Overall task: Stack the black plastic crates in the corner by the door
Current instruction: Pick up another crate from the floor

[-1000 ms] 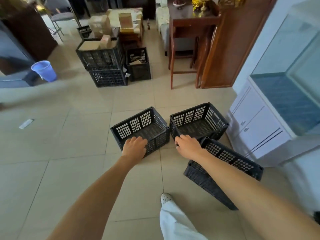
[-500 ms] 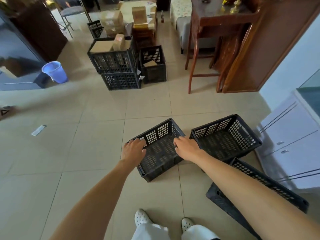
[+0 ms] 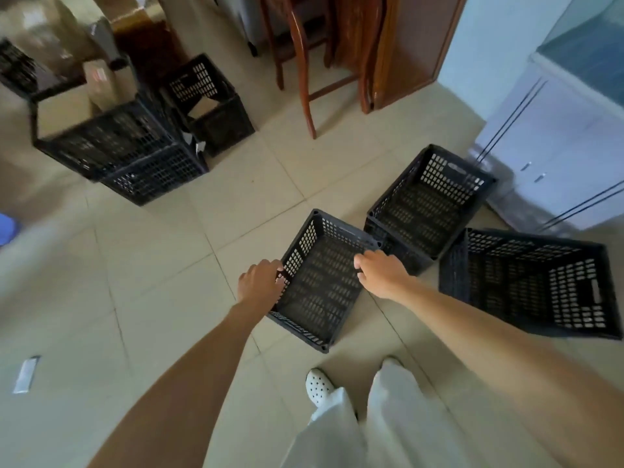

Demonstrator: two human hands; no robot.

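Observation:
Three empty black plastic crates sit on the tiled floor in front of me. The nearest crate (image 3: 320, 282) is held by both hands: my left hand (image 3: 260, 282) grips its left rim and my right hand (image 3: 381, 271) grips its right rim. A second crate (image 3: 429, 201) stands just beyond it, touching its far right corner. A third crate (image 3: 526, 282) lies to the right, tipped on its side with the opening toward me.
A stack of two crates (image 3: 118, 150) holding cardboard boxes and another crate (image 3: 209, 103) stand at the back left. A wooden chair (image 3: 304, 62), a wooden door (image 3: 415, 45) and a white cabinet (image 3: 557, 136) lie ahead and right. My feet (image 3: 319, 386) are close behind.
Both hands have closed on the rims of the nearest crate. The view has tilted down and closer, and the crate has turned slightly clockwise.

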